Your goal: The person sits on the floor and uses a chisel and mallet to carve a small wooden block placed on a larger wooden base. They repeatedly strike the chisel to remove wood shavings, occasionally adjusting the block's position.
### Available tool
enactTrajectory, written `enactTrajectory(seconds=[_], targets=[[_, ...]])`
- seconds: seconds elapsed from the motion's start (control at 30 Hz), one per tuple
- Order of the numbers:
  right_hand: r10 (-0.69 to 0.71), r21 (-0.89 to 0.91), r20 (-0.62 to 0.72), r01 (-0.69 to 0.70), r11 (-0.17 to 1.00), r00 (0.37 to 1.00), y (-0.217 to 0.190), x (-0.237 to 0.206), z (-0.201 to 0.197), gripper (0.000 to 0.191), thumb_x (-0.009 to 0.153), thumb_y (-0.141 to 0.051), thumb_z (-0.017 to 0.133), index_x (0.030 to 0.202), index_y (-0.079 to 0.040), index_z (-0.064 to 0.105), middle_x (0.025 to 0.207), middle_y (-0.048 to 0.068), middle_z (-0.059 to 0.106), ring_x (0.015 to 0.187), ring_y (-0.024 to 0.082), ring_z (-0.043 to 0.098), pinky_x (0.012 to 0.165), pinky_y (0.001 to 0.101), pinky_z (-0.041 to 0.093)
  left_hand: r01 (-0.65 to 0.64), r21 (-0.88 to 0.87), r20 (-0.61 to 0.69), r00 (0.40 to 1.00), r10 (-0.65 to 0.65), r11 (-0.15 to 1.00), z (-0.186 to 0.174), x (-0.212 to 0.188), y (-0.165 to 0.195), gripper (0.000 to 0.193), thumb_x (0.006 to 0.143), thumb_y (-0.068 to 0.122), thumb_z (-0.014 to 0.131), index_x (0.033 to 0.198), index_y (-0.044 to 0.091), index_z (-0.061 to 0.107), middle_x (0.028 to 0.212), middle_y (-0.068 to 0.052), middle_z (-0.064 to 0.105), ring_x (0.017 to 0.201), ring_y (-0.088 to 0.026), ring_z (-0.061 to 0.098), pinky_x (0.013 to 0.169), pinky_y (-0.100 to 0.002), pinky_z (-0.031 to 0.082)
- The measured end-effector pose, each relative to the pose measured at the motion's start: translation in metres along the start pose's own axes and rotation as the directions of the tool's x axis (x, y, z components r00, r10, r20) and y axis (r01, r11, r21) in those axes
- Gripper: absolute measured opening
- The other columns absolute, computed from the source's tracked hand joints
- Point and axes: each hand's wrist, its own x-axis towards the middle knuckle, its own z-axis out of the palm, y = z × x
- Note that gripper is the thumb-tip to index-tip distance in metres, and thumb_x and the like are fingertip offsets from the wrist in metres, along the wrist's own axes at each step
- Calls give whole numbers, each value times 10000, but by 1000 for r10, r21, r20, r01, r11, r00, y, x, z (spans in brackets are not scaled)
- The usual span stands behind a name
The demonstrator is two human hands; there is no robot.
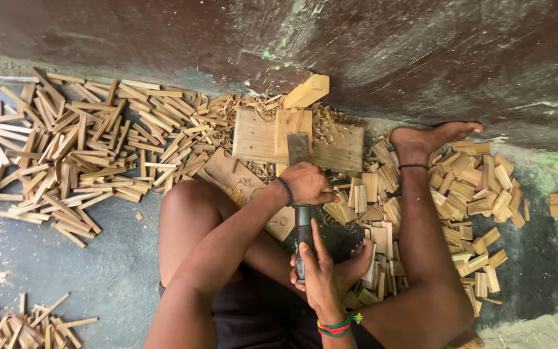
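Sitting: you're on the floor, legs folded, head camera looking straight down.
Right hand [321, 271]: nearest you, closed round the lower end of the dark-handled flat-bladed chopping tool [301, 194], thumb along the handle.
Left hand [308, 183]: farther out, just past your right hand, closed over the same tool high on the handle, just under the blade, knuckles up; dark band on that wrist.
Tool axis: long axis runs near to far, almost straight away from you; handle end by your right hand, grey blade end pointing at the wall.
Blade: lies on the upright pale wooden piece [292, 132] standing on the flat rectangular wooden block [253, 139]; can't tell if the edge has bitten in.
Key relation: wooden piece is dead ahead of both hands, on the tool's own line; left hand is the nearer one to it.
Block: beyond your left knee, close to the wall, curled shavings round it.
Right foot [431, 139]: far right of the block, toes to the wall, dark anklet.
Chunk pile [473, 187]: short pale wooden offcuts around your right leg.
Stick pile [79, 145]: thin split wooden sticks, far left, well apart from the hands.
Wall [421, 58]: dark, stained, farthest off.
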Motion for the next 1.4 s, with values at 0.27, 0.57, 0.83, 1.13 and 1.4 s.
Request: enactTrajectory(seconds=[0.27, 0.57, 0.83, 1.13, 1.4], targets=[[-28, -8, 24, 28, 1000, 999, 6, 20, -8, 710, 979, -211, 547, 1620, -331, 266, 701, 51, 556, 406, 120, 506, 314, 227, 352, 53, 43, 5, 999, -53, 998, 9, 10, -14, 390, 903, 527, 644, 865, 187, 832, 717, -144, 738, 698, -332, 722, 726, -434, 580], [-88, -98, 73, 95, 991, 993, -39, 36, 5, 733, 985, -354, 556, 1633, -348, 213, 675, 22, 552, 417, 100, 481, 328, 224, 362, 113, 243, 80, 987, -136, 963, 4, 52, -44, 512, 906, 623, 590, 849, 170, 819, 775, -137, 740, 725, -335, 729, 709, -453, 585], [-265, -2, 99, 267, 964, 959, -36, 50, 7, 665, 1007, -341, 569, 1619, -281, 315, 669, 23, 561, 413, 100, 470, 335, 233, 363, 13, 332, -41, 999, 1, 943, -7, 53, -49, 660, 945, 706, 491, 833, 136, 804, 720, -173, 727, 667, -356, 698, 674, -488, 568], [-279, 136, 64, 268, 954, 958, -12, 25, -41, 643, 1008, -307, 555, 1609, -277, 328, 755, 86, 622, 430, 118, 522, 335, 225, 371, -112, 61, -396, 909, 127, 992, 11, 39, 5, 395, 919, 534, 662, 872, 170, 808, 705, -112, 726, 628, -342, 699, 572, -462, 553], [-231, 130, -3, 229, 965, 973, 13, 5, -44, 639, 1008, -283, 567, 1607, -261, 348, 762, 94, 613, 420, 125, 531, 325, 219, 377, -50, 21, -217, 975, 54, 998, 12, 20, 24, 398, 954, 518, 665, 825, 161, 784, 698, -80, 733, 606, -286, 710, 607, -424, 566]])
